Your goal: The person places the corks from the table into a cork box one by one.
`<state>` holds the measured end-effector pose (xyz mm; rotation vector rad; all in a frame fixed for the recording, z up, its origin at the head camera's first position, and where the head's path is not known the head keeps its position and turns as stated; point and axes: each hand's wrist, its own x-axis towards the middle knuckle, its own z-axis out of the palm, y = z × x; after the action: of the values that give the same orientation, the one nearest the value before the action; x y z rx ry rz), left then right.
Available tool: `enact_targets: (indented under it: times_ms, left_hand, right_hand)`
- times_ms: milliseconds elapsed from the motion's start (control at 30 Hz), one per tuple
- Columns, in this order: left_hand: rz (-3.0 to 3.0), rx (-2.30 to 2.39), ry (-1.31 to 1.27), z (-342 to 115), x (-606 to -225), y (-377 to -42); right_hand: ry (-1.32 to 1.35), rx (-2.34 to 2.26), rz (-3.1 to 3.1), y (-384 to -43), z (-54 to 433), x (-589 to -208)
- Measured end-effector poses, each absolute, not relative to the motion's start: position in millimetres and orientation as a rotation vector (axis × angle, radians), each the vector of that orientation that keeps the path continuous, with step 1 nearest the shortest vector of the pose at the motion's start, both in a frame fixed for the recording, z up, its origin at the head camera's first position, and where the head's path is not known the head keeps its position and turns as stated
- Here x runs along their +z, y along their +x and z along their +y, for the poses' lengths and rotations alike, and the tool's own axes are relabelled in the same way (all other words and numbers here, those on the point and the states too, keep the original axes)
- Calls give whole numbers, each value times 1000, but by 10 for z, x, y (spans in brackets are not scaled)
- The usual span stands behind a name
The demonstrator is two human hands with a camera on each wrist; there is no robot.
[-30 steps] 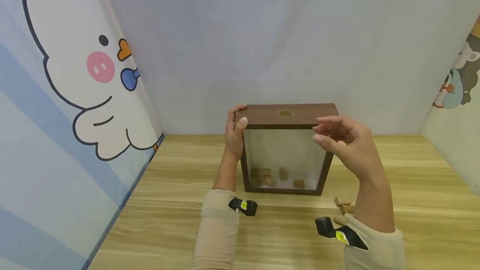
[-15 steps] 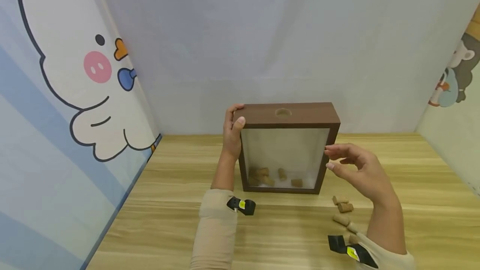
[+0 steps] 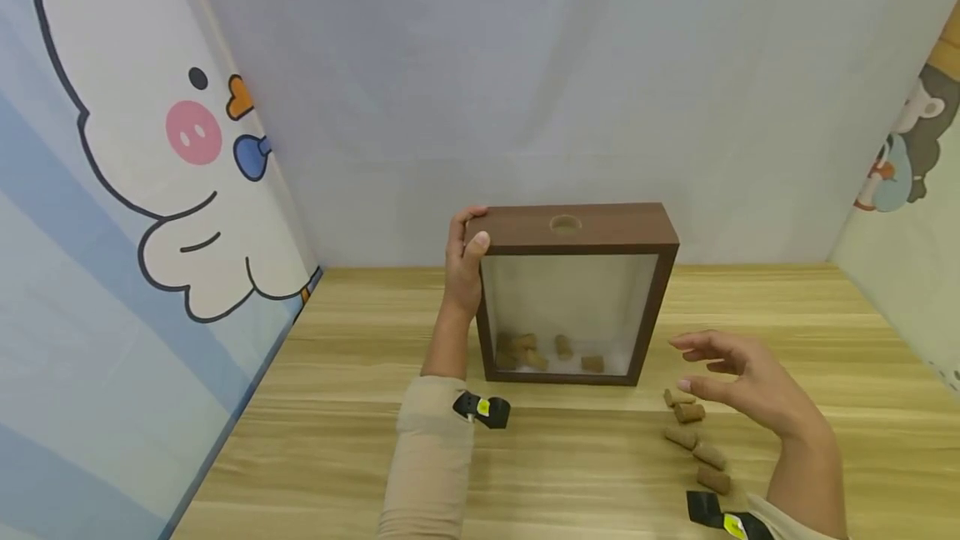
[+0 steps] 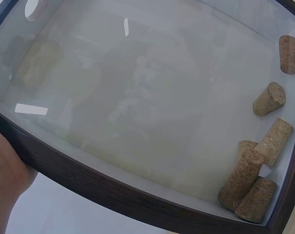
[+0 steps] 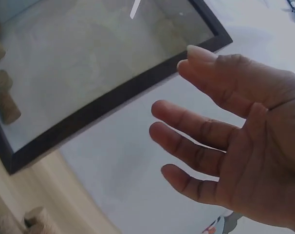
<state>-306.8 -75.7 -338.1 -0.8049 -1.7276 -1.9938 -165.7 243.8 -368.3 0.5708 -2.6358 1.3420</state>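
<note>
A dark brown wooden shadow box (image 3: 577, 227) with a clear front and a round hole (image 3: 566, 225) in its top stands upright on the table. My left hand (image 3: 465, 273) grips its upper left corner, thumb at the front edge and fingers over the top. Behind the clear front, several wine corks (image 4: 269, 99) lie along the bottom, heaped toward the left. My right hand (image 3: 750, 377) holds nothing and hovers right of the box with its fingers relaxed and apart. Just below it, several loose corks (image 3: 681, 437) lie on the table in a rough line.
The wood-grain table (image 3: 337, 440) reaches back to a pale fabric wall (image 3: 450, 65). A cartoon-printed curtain (image 3: 112, 148) hangs at the left, another printed panel (image 3: 900, 232) at the right. Each sleeve carries a black wrist camera (image 3: 483, 409).
My right hand has moved from the box's upper right corner down and right toward the loose corks, uncovering more of them. The left hand keeps its grip on the box.
</note>
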Motion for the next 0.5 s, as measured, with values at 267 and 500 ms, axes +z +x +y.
enact_targets:
  times_ms: [267,500]
  left_hand:
    - [-1726,-1984,-813,-738,-3281,-2940]
    - [-1729,-1987,-812,-733,-3297,-2951]
  right_hand:
    - [534,1457,-2762,-1565,2580,-3878]
    - [575,1708,-2755,-1543,2718,-4109]
